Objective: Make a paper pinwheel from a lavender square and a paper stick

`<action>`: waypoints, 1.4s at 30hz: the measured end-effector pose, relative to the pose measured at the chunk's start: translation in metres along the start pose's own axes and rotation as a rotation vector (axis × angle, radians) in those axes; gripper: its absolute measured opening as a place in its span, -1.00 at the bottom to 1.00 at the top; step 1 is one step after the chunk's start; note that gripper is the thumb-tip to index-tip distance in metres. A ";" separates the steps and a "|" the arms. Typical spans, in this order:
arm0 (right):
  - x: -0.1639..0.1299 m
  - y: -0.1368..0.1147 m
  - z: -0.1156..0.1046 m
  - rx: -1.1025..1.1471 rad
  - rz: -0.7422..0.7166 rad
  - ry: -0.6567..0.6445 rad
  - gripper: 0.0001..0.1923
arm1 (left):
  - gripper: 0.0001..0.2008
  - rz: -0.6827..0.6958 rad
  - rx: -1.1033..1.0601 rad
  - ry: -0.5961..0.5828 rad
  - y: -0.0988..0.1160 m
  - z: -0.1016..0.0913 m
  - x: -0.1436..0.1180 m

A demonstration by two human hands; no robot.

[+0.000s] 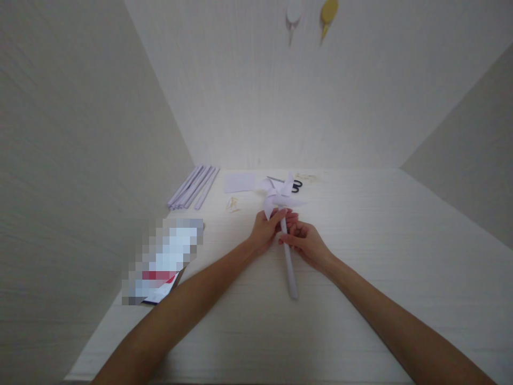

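A white paper pinwheel (280, 193) sits at the top of a rolled white paper stick (290, 270) above the middle of the pale table (360, 299). My left hand (266, 229) pinches the stick just under the pinwheel's blades. My right hand (306, 243) grips the stick a little lower, from the right side. The stick's lower end points toward me, close to the table surface.
Several rolled paper sticks (193, 187) lie at the back left. A white paper sheet (239, 182), black scissors (295, 185) and small tan bits (233, 203) lie behind the pinwheel. A blurred flat item (164, 262) lies at the left. Walls enclose the table on three sides.
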State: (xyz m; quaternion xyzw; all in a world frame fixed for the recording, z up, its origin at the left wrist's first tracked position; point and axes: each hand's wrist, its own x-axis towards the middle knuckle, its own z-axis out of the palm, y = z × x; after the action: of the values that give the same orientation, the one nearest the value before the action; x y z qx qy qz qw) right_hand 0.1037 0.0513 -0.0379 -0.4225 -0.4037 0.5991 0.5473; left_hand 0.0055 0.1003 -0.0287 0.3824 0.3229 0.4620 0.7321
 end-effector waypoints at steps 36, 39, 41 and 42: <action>-0.006 -0.006 0.006 -0.282 0.005 0.000 -0.70 | -0.80 0.144 0.089 0.158 0.000 -0.007 0.008; -0.006 -0.008 0.007 -0.261 -0.013 0.000 -0.69 | -0.78 0.132 0.090 0.139 0.000 -0.006 0.007; -0.005 -0.007 0.006 -0.249 -0.029 -0.001 -0.69 | -0.77 0.125 0.091 0.119 0.001 -0.006 0.006; -0.004 -0.006 0.006 -0.245 -0.039 0.001 -0.69 | -0.77 0.116 0.091 0.108 0.001 -0.006 0.005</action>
State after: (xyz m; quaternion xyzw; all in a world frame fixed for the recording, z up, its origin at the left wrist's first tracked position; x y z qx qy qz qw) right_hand 0.1005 0.0478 -0.0302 -0.4785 -0.4820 0.5342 0.5033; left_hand 0.0021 0.1068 -0.0320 0.4080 0.3598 0.5084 0.6675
